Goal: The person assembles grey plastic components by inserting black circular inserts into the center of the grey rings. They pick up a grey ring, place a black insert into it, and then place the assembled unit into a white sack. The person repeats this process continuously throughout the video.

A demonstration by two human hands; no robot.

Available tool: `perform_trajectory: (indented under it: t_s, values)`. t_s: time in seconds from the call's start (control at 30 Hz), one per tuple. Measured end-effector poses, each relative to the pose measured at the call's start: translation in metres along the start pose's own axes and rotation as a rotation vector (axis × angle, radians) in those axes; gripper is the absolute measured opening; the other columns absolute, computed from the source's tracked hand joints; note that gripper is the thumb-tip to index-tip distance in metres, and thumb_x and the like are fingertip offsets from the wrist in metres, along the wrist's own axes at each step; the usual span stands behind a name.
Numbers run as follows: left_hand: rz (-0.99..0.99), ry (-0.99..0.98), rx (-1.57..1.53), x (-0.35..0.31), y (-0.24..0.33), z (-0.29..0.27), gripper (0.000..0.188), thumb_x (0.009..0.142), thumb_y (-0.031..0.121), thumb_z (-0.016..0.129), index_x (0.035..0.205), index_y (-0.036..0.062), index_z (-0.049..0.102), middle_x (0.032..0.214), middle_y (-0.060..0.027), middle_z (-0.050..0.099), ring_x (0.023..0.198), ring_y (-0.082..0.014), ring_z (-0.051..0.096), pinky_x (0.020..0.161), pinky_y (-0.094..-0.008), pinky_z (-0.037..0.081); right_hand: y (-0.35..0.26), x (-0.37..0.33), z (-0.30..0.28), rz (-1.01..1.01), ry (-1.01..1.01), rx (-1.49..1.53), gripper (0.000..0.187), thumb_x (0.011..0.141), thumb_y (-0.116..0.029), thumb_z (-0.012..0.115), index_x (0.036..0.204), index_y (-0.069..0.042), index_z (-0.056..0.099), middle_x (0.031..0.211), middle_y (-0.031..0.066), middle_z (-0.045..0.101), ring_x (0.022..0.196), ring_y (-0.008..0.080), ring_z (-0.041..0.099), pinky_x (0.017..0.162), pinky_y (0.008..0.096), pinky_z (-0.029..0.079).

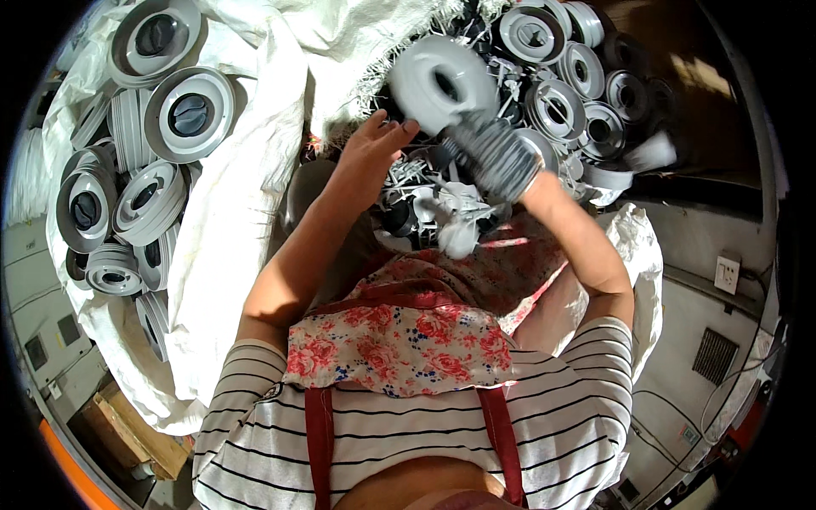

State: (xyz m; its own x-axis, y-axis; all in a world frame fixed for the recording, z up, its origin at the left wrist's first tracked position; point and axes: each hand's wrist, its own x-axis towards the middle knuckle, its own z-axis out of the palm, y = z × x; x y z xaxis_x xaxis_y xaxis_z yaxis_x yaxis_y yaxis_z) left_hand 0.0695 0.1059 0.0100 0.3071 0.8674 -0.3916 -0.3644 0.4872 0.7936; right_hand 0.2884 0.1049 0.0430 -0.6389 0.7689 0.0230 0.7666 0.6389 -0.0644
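Observation:
A round light-grey plastic part (425,76) with an oval hole in its middle is tilted above a heap of small parts. My left hand (374,153) is bare, its fingers apart and empty, with the fingertips close to the part's lower left rim. At the lower right rim is my right hand (493,153), in a grey striped glove and smeared by motion. It overlaps the rim, but whether its fingers grip it I cannot tell. Below the hands lies a pile of small white and black plastic pieces (421,208). One pale piece (459,238) is blurred above my apron.
A white woven sack (246,178) drapes on the left, with stacked grey rings with black centres (191,115) beside it. More grey rings (557,110) are heaped at the far right. A cardboard box (140,429) stands low on the left; a wall socket (728,274) is at right.

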Motion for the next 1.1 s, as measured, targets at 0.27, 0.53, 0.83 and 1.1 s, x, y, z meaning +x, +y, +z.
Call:
perform_trajectory:
  t_s: [0.27, 0.53, 0.83, 1.1]
  values:
    - [0.333, 0.158, 0.286, -0.014, -0.002, -0.017, 0.026, 0.075, 0.016, 0.077, 0.089, -0.0019, 0.064, 0.077, -0.0061, 0.066, 0.060, -0.0104, 0.061, 0.057, -0.0251, 0.051, -0.028, -0.015, -0.002, 0.370, 0.232, 0.828, 0.030, 0.086, -0.015, 0.058, 0.115, -0.005, 0.060, 0.104, 0.0192, 0.059, 0.100, 0.0347, 0.056, 0.089, 0.0388, 0.045]
    - [0.073, -0.037, -0.230, -0.064, 0.002, -0.004, 0.029, 0.083, 0.018, 0.071, 0.100, -0.0022, 0.060, 0.085, -0.0047, 0.063, 0.073, -0.0145, 0.063, 0.061, -0.0274, 0.053, -0.054, 0.018, 0.005, 0.340, 0.196, 0.552, 0.048, 0.080, -0.042, 0.063, 0.107, -0.001, 0.062, 0.103, 0.0207, 0.062, 0.096, 0.0361, 0.059, 0.088, 0.0427, 0.046]
    - [-0.045, -0.079, 0.043, -0.076, 0.001, -0.018, 0.034, 0.081, 0.023, 0.073, 0.100, -0.0017, 0.061, 0.084, -0.0049, 0.063, 0.070, -0.0136, 0.062, 0.060, -0.0272, 0.051, -0.074, -0.003, 0.008, 0.044, 0.193, 0.376, 0.075, 0.066, -0.037, 0.073, 0.122, 0.005, 0.046, 0.109, 0.0278, 0.054, 0.103, 0.0411, 0.053, 0.089, 0.0447, 0.045]
    - [-0.320, -0.224, 0.037, -0.072, 0.013, -0.029, 0.033, 0.084, 0.021, 0.069, 0.101, -0.0069, 0.062, 0.088, -0.0097, 0.066, 0.073, -0.0173, 0.066, 0.065, -0.0311, 0.056, -0.078, -0.016, 0.004, -0.457, 0.115, -0.020, 0.043, 0.085, -0.018, 0.042, 0.122, 0.001, 0.051, 0.117, 0.0235, 0.055, 0.102, 0.0331, 0.057, 0.089, 0.0431, 0.045]
